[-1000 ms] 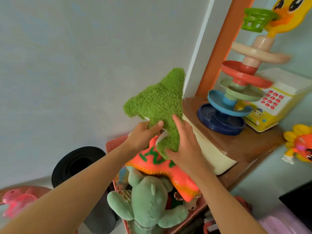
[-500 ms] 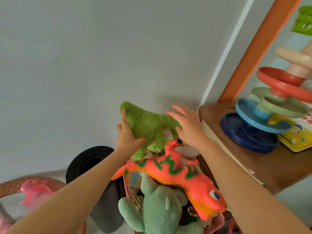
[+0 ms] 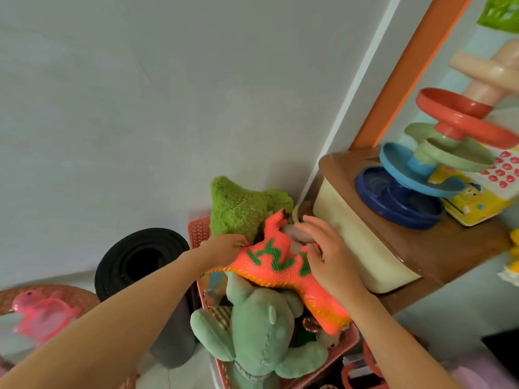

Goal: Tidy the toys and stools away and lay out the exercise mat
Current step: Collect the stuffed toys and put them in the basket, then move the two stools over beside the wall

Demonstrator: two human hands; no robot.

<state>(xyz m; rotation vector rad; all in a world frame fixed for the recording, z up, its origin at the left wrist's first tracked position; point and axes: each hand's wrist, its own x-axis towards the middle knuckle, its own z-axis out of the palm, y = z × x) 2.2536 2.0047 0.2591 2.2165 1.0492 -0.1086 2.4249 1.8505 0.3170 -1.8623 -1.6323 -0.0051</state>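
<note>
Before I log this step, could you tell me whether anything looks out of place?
The pink basket is overfilled: the orange dinosaur and green plush pile above its rim.

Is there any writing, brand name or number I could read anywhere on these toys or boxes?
None can be read.
Yellow toy phone: red keys and a cartoon picture show, but any digits on the keys are too blurred to make out.
Orange dinosaur: its green zigzag marks are a pattern, not letters.
</note>
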